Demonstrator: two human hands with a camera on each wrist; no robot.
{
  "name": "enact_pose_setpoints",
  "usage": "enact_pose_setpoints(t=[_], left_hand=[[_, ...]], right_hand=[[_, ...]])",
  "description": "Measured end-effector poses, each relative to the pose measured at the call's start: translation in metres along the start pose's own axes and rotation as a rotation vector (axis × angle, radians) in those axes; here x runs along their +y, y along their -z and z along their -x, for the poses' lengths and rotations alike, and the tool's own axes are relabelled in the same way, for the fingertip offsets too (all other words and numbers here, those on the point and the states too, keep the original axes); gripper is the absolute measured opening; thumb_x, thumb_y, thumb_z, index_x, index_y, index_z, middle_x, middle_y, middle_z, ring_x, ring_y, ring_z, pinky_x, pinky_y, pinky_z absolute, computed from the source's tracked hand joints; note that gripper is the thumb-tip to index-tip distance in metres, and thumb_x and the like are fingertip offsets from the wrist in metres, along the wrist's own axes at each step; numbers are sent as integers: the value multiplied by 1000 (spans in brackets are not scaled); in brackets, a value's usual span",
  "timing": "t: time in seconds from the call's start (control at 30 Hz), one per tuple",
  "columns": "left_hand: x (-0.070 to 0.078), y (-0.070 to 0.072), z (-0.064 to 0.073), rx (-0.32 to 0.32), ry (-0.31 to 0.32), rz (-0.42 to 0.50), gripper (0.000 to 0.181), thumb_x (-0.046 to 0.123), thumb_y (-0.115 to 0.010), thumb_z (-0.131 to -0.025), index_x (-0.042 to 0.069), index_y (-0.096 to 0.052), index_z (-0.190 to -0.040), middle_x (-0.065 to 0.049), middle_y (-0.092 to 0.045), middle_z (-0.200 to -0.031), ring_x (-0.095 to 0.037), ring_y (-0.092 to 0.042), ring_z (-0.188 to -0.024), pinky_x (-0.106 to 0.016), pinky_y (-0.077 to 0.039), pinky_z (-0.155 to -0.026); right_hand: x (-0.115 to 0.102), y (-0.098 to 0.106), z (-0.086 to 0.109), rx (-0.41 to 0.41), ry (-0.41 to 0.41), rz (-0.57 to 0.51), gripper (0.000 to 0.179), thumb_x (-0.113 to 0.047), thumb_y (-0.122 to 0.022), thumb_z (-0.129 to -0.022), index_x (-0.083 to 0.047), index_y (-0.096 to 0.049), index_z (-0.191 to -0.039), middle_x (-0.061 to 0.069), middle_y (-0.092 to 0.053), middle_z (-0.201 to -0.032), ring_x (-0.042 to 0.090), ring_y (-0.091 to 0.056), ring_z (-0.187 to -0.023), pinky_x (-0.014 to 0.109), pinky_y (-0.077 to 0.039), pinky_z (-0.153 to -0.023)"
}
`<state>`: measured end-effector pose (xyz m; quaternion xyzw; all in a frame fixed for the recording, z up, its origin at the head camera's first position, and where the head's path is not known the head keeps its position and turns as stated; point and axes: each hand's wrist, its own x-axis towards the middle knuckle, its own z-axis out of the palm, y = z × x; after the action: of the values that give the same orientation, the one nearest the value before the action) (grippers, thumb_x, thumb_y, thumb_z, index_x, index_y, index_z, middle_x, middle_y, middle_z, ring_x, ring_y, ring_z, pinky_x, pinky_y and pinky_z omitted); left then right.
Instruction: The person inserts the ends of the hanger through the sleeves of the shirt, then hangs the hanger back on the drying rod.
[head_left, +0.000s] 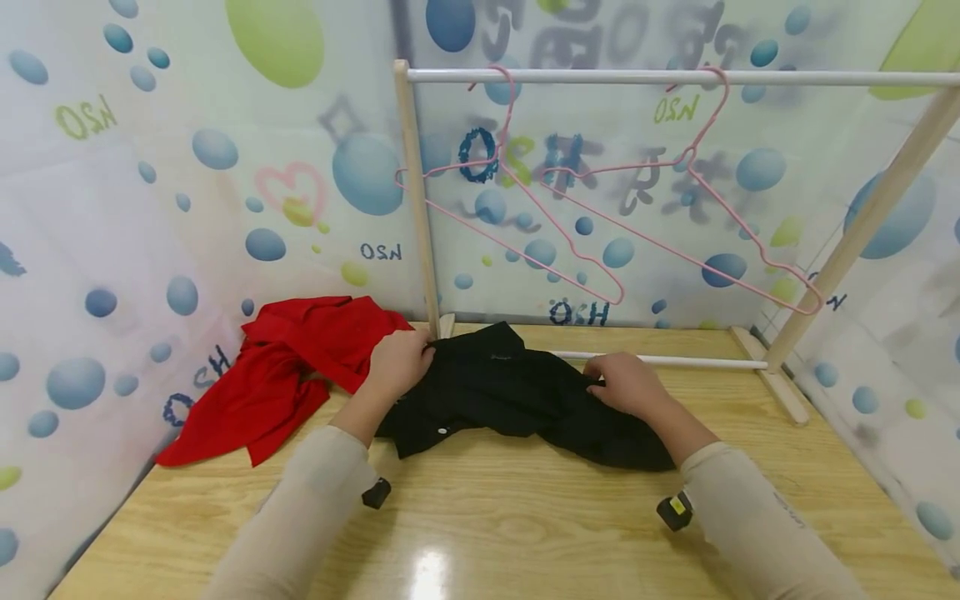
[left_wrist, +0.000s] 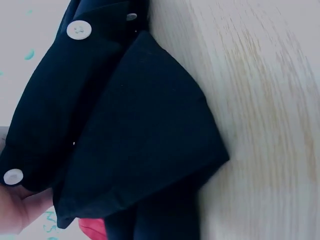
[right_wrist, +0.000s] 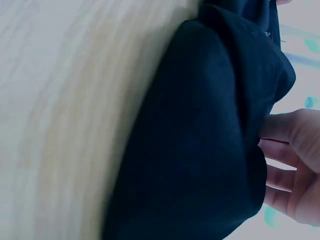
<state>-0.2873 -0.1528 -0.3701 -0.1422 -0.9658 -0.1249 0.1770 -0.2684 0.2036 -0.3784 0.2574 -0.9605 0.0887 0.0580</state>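
Note:
A black shirt [head_left: 510,392] with white buttons lies bunched on the wooden table, between both hands. My left hand [head_left: 401,362] grips its upper left part; in the left wrist view the thumb sits under the buttoned edge, beside a white button [left_wrist: 13,176]. At the shirt's right part, my right hand [head_left: 626,383] pinches the cloth between thumb and fingers, as the right wrist view also shows. A red garment [head_left: 300,350] lies crumpled to the left, right beside my left hand.
Behind the shirt stands a rack with wooden posts [head_left: 420,200] and a white top rail [head_left: 600,77]. Two pink hangers, one left [head_left: 525,196] and one right [head_left: 705,171], hang from it. Patterned curtain walls [head_left: 187,208] enclose the table [head_left: 525,533].

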Motion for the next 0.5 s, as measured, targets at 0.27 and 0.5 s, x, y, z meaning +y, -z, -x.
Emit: enact_pose_setpoints(t=[0.27,0.5], left_hand=[[-3,-10,-4,-114,16,57,16,15,-68,-91,6,-70,-103,-11,-71,-92,-31,-67,-79,-44,-55,-66],[-2,2,-3,-193,66,146,33,27,-68,-90,4,-68,-113,-10,-70,-97,-27,-65,-85,-43,-54,-76]], right_hand=[[7,-7,4,-81,19,-19,9,-8,-71,-84,-7,-71,-93,3,-68,-87,25,-64,-81,43,-53,-72],[10,0,8,-22,50,-55,16,-17,-72,-88,-5,-72,-99,6,-71,-91,25,-67,-84,44,-54,-74]])
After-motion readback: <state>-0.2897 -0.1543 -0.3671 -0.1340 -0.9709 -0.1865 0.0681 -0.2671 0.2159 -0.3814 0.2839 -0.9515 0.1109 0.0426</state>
